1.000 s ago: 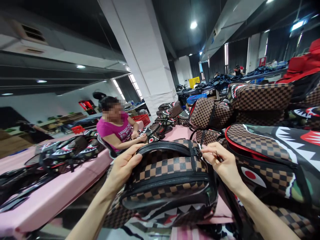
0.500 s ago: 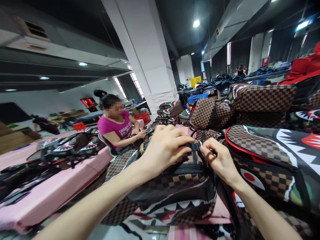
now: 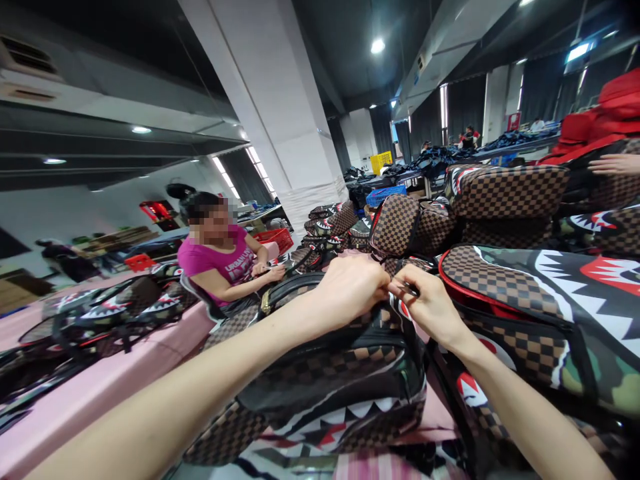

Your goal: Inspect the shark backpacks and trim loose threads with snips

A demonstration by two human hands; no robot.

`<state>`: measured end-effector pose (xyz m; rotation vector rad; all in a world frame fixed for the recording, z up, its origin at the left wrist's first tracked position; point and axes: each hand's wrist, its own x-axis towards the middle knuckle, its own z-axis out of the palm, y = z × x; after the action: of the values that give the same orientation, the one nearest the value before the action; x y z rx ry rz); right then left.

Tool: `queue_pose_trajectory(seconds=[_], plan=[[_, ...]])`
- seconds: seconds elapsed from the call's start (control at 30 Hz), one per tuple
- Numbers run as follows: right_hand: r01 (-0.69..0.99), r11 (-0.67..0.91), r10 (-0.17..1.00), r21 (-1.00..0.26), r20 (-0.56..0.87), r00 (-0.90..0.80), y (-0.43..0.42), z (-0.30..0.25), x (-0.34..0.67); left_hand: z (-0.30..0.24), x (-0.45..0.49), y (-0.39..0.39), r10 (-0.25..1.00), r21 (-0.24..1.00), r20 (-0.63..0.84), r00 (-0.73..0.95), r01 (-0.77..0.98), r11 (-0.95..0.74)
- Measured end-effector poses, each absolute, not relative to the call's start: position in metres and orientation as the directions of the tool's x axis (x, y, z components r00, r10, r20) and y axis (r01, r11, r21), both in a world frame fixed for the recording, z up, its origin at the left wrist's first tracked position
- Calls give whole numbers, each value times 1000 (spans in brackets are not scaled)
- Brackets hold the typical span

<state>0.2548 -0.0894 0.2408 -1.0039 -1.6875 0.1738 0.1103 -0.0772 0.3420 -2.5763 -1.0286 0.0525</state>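
A checkered brown-and-black backpack [image 3: 345, 363] with a shark-teeth print lies in front of me. My left hand [image 3: 353, 287] is over its top, fingers closed in a pinch; what they grip is hidden behind the hand. My right hand [image 3: 425, 300] meets it fingertip to fingertip, thumb and forefinger pinched. A small dark sliver shows at the right fingers, too little to name. Just below the fingertips is a white-and-red patch of the backpack's print. A black-edged flap with a brass-coloured metal piece [image 3: 267, 301] sits left of my left wrist.
Another shark-print backpack [image 3: 505, 283], its red-lined opening parted, lies close on the right. More bags are stacked behind. A co-worker [image 3: 220, 260] in a magenta shirt sits ahead on the left, beside a pink-covered table [image 3: 165, 353] with bags. Another person's hand [image 3: 617, 165] reaches in at far right.
My left hand's fingers have curled in, and both hands' fingertips have come together. The black strap seen between them is now covered. The view has turned slightly right; another person's hand has appeared.
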Motion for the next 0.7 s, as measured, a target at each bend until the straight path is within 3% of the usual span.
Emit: queue_pose_trajectory(seconds=[0.2, 0.37, 0.5, 0.7], plan=[[647, 507, 705, -570, 706, 69, -92, 230, 270, 347, 101, -72, 624, -403, 204, 754, 646, -649], [665, 443, 754, -601, 651, 86, -110, 213, 271, 345, 91, -65, 628, -341, 194, 754, 652, -677], [715, 515, 640, -473, 767, 47, -115, 217, 258, 343, 93, -66, 618, -324, 196, 761, 645, -692], [812, 503, 529, -298, 848, -16, -115, 221, 252, 341, 90, -69, 578, -351, 220, 786, 616, -705]])
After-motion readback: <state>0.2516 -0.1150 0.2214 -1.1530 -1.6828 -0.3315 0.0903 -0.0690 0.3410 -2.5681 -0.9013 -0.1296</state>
